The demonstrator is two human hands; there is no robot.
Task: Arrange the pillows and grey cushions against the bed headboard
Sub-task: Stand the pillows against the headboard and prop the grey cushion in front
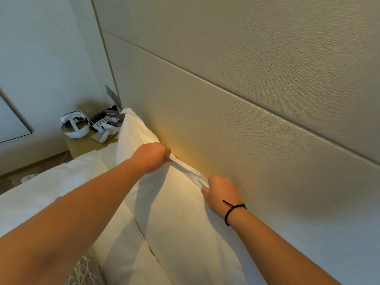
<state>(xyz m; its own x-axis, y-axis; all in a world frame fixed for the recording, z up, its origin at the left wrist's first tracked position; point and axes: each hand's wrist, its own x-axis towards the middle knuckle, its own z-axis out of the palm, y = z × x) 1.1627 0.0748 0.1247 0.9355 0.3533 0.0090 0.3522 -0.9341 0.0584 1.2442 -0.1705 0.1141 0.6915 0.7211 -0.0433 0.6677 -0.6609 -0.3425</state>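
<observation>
Nearest to us, at the bottom edge, a scrap of pale straw-coloured fringed fabric (82, 270) lies on the bed beside a white pillow lying flat (123, 254). Our two bare forearms reach forward over it. Behind that flat pillow stands the large white fabric pillow (174, 219), upright on its long edge and leaning against the beige textured upholstered headboard (257, 140), its top seam touching the panel.

Our left hand (152, 156) is closed in a fist over the top edge of this upright pillow, pinching the cloth. Our right hand (222, 194), with a thin black cord bracelet (232, 210) on its wrist, is closed on the same top edge further right, fingers curled around a bunched fold of the case. The seam between the two hands is pulled taut and wrinkled.

To the left, the white duvet (51, 182) covers the bed.

Further back, beyond the pillow's far corner, a light wooden bedside worktop (82, 146) carries a white headset with a strap (75, 126), a white handheld controller (106, 133) and what looks like a dark telephone with a keypad (100, 119), though this corner is too small to read well. A plain pale wall (41, 58) rises behind.
</observation>
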